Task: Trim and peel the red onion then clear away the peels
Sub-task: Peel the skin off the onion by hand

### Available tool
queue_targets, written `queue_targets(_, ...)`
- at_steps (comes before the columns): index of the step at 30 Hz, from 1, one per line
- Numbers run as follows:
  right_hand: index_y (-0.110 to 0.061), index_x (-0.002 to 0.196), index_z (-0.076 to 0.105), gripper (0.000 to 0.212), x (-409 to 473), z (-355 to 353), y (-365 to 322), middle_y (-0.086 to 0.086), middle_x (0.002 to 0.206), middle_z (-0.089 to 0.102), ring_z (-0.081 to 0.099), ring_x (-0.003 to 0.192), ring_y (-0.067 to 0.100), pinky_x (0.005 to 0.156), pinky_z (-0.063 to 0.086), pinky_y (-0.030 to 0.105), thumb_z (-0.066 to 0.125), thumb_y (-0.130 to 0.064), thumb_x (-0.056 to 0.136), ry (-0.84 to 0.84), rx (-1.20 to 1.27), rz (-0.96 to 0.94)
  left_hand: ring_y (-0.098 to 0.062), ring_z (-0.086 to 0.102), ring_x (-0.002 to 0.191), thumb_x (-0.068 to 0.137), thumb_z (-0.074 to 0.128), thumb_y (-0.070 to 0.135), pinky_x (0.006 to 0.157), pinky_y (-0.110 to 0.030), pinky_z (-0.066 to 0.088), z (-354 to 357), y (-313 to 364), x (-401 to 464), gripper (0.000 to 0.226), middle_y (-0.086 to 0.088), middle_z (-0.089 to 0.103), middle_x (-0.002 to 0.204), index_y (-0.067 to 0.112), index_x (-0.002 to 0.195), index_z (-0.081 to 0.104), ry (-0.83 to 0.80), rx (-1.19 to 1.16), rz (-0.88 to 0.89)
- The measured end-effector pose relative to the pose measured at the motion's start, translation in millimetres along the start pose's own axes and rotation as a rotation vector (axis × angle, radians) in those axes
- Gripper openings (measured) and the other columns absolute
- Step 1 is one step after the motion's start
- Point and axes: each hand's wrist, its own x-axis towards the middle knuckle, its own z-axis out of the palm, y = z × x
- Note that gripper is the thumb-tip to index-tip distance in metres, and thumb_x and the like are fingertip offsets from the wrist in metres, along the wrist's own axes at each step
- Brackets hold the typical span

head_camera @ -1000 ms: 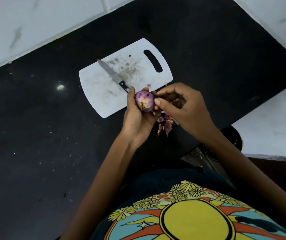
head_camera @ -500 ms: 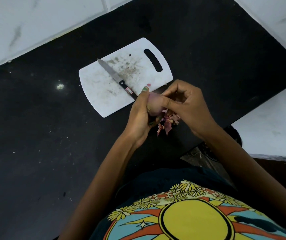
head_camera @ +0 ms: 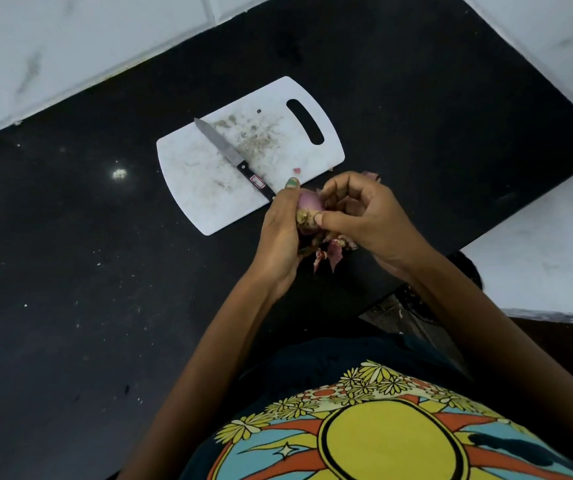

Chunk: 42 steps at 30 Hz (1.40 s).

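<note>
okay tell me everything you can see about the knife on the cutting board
The knife is a small paring-type knife with a plain grey blade, apparently steel, and a black handle bearing a small red-and-white label. It lies flat and diagonal on the white cutting board, tip pointing to the far left corner, handle toward the near edge. Nobody grips it. The handle's end disappears behind the left hand, which holds the red onion, so whether they touch cannot be told. Brownish residue marks the board beside the blade.
</note>
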Motion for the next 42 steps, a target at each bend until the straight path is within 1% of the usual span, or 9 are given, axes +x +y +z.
queue_targets(6,-0.006,0.074,0.059,0.013,7.5,0.1,6.2,0.009,0.074,0.059,0.057,0.067,0.013,0.054,0.049,0.016,0.064,-0.008,0.087,0.149,-0.037,0.011,-0.024,0.064,0.096,0.1,0.038,0.039,0.076,-0.029,0.054,5.2,-4.3,-1.0,0.049,-0.026,0.062,0.113,-0.005,0.116,0.052,-0.014,0.042,0.046)
queue_targets(9,-0.008,0.079,0.059,0.009,5.7,-3.1,7.0,0.005,0.079,0.062,0.061,0.07,0.008,0.058,0.052,0.017,0.066,-0.004,0.083,0.055,0.064,0.022,-0.015,0.068,0.078,0.1,0.035,0.042,0.062,-0.023,0.054,2.4,-3.8,1.4,0.043,-0.015,0.068,0.096,0.005,0.103,0.058,0.009,0.013,-0.004)
queue_targets(13,-0.011,0.095,0.06,0.03,2.4,-3.1,11.6,-0.003,0.081,0.065,0.065,0.075,0.006,0.067,0.056,0.02,0.068,0.009,0.074,-0.066,0.168,0.052,-0.008,0.063,0.053,0.099,0.034,0.047,0.048,-0.016,0.048,-4.4,4.6,0.8,0.046,-0.002,0.07,0.069,0.01,0.093,0.06,-0.034,-0.095,-0.065)
queue_targets(17,-0.003,0.107,0.059,0.031,4.8,-0.3,14.5,0.002,0.085,0.066,0.066,0.071,0.009,0.062,0.055,0.019,0.065,0.007,0.078,0.013,0.204,0.073,-0.004,0.048,0.043,0.099,0.044,0.027,0.04,-0.014,0.04,-7.4,8.2,1.0,0.012,0.004,0.057,0.061,0.016,0.103,0.048,-0.092,-0.176,-0.05)
queue_targets(22,-0.002,0.107,0.062,0.027,4.7,-1.9,17.5,0.004,0.089,0.067,0.066,0.074,0.007,0.064,0.055,0.018,0.062,0.006,0.082,0.055,0.165,0.084,-0.005,0.056,0.051,0.087,0.055,-0.008,0.045,-0.016,0.045,-15.3,8.0,3.3,0.032,-0.002,0.059,0.08,0.021,0.099,0.052,-0.166,-0.114,-0.002)
queue_targets(25,-0.008,0.101,0.065,0.02,5.3,-4.0,16.7,0.002,0.092,0.068,0.066,0.079,0.008,0.069,0.057,0.02,0.054,0.004,0.09,0.083,0.149,0.149,-0.009,0.062,0.07,0.081,0.055,-0.019,0.062,-0.02,0.054,-18.2,3.9,5.8,0.045,-0.004,0.058,0.093,0.021,0.101,0.053,-0.231,0.021,0.102)
queue_targets(31,-0.007,0.111,0.063,0.024,3.1,-8.5,11.8,0.01,0.096,0.068,0.065,0.081,0.018,0.069,0.057,0.027,0.062,-0.016,0.089,0.038,0.054,0.182,-0.022,0.05,0.122,0.077,0.047,0.003,0.105,-0.04,0.042,-13.2,1.0,3.5,0.048,-0.002,0.055,0.123,0.028,0.116,0.06,-0.296,0.171,0.232)
queue_targets(35,-0.002,0.113,0.061,0.033,4.8,-8.5,9.5,0.017,0.103,0.068,0.067,0.082,0.019,0.072,0.059,0.03,0.068,-0.009,0.082,0.036,0.088,0.165,-0.014,0.048,0.122,0.078,0.036,0.012,0.091,-0.022,0.046,-13.5,3.3,1.8,0.061,-0.007,0.042,0.137,0.035,0.134,0.045,-0.329,0.149,0.232)
queue_targets(42,-0.004,0.113,0.06,0.047,6.0,-10.1,12.1,0.006,0.107,0.066,0.068,0.092,0.011,0.08,0.055,0.022,0.074,0.008,0.07,0.059,0.067,0.044,-0.013,0.061,0.11,0.097,0.042,0.003,0.093,-0.027,0.05,-22.6,-6.1,9.5,0.04,-0.002,0.061,0.126,0.012,0.135,0.047,-0.158,-0.137,0.196)
